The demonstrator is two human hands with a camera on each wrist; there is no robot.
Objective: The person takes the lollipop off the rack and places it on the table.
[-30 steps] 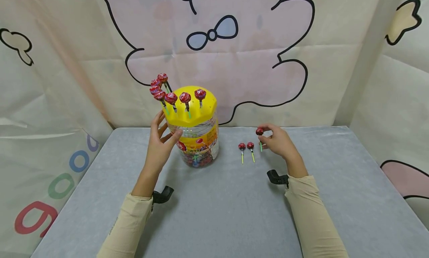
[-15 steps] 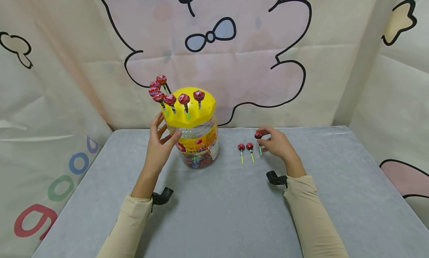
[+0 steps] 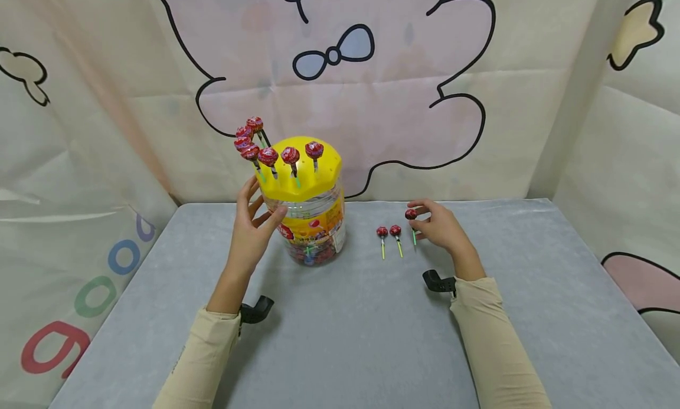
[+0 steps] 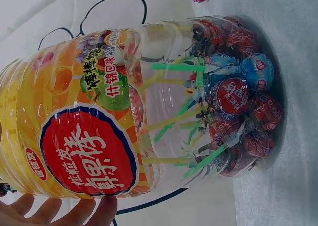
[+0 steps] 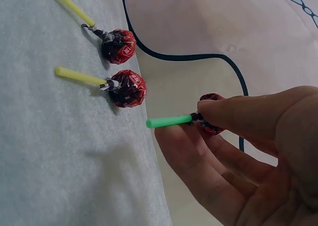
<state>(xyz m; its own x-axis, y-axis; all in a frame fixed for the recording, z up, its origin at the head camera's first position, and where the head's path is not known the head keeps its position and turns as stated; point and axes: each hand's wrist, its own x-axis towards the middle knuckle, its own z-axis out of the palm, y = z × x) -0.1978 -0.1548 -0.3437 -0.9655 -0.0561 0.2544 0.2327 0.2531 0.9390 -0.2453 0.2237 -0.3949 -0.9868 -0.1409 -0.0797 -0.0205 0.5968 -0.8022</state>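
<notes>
My left hand grips the side of a clear plastic jar with a yellow lid. Several red-wrapped lollipops stand upright in the lid, along its left and front. Inside the jar, more lollipops lie at the bottom with green and yellow sticks. My right hand pinches a red lollipop by its head; its green stick points down toward the table. Two lollipops with yellow sticks, one left and one right, lie side by side left of that hand.
A grey cloth-covered table bears the jar and the loose lollipops. Behind it hangs a printed curtain close to the table's back edge, and more printed sheet hangs at the left.
My right hand has lowered slightly with its lollipop. The left hand and the jar stay in place; the small overall shift comes from the head camera.
</notes>
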